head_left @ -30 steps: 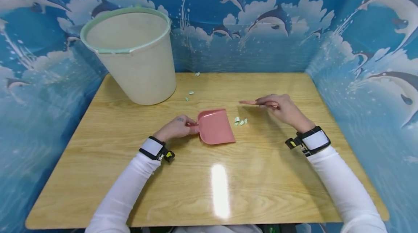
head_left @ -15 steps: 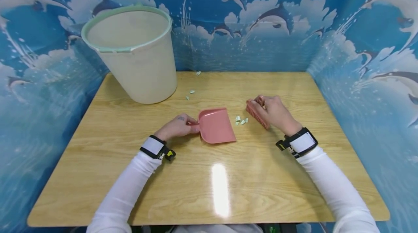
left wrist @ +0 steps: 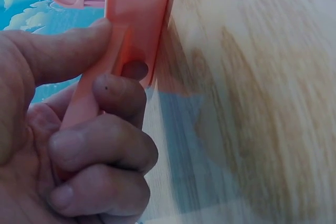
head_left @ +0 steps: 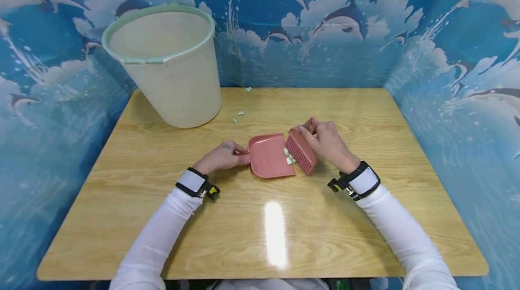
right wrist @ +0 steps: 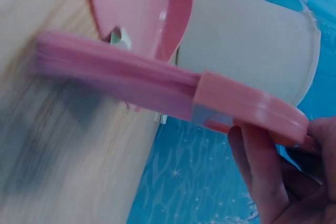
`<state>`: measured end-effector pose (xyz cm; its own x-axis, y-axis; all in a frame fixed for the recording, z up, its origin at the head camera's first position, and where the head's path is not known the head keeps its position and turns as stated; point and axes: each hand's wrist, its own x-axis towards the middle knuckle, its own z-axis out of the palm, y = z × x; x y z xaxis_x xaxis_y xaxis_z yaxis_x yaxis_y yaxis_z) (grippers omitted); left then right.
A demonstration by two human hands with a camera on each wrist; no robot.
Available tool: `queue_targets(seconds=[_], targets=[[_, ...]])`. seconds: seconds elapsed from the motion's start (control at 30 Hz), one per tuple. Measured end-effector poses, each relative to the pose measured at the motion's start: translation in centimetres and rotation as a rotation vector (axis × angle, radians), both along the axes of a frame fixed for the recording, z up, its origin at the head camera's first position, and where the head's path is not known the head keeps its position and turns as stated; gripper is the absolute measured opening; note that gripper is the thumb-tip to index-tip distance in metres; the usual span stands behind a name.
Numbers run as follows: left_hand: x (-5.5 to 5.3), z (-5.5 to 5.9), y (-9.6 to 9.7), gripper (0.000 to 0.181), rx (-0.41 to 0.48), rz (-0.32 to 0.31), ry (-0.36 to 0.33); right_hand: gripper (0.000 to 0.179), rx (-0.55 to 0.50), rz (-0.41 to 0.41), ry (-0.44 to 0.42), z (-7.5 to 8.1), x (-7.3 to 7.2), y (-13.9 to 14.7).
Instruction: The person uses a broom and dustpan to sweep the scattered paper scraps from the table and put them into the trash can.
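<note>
A pink dustpan (head_left: 267, 156) lies on the table with its wide mouth facing right. My left hand (head_left: 221, 158) grips its handle; in the left wrist view the fingers (left wrist: 105, 145) are curled round it. My right hand (head_left: 330, 142) holds a pink hand brush (head_left: 301, 151), its bristles angled down at the dustpan's front lip. Several pale green-white scraps (head_left: 289, 156) lie at that lip, between the bristles and the pan. In the right wrist view one scrap (right wrist: 121, 38) shows beside the pan, just past the blurred bristles.
A large whitish bucket (head_left: 183, 86) with a green rim stands at the table's back left. Small scraps (head_left: 240, 113) lie to its right, and another scrap (head_left: 248, 89) is at the back edge. A dolphin-print curtain (head_left: 300, 59) encloses the table (head_left: 219, 231).
My right hand has turned the brush bristles-down and moved it left to the dustpan. The scraps have shifted left onto the pan's lip. My left hand keeps the dustpan in place.
</note>
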<state>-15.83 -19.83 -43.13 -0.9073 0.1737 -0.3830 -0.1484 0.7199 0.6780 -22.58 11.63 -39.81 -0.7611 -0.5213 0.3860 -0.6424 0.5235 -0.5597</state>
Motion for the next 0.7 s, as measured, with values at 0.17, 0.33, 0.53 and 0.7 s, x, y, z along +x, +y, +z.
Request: queue_targets(seconds=[0.17,0.33,0.53,0.7], targets=[[-0.1,0.0,0.0,0.05,-0.008,-0.002,0.0,0.036,-0.066,-0.047,-0.032,0.3,-0.1,0.4],[-0.1,0.0,0.0,0.05,0.0,0.007,-0.006,0.033,-0.006,-0.084,0.092,0.3,-0.4,0.5],[-0.1,0.1,0.0,0.051,-0.015,0.016,-0.01,0.042,0.08,-0.068,0.106,0.0,0.0,-0.6],[-0.1,0.0,0.1,0.051,-0.014,0.012,-0.004,0.043,0.033,-0.039,0.05,-0.1,0.3,-2.1]])
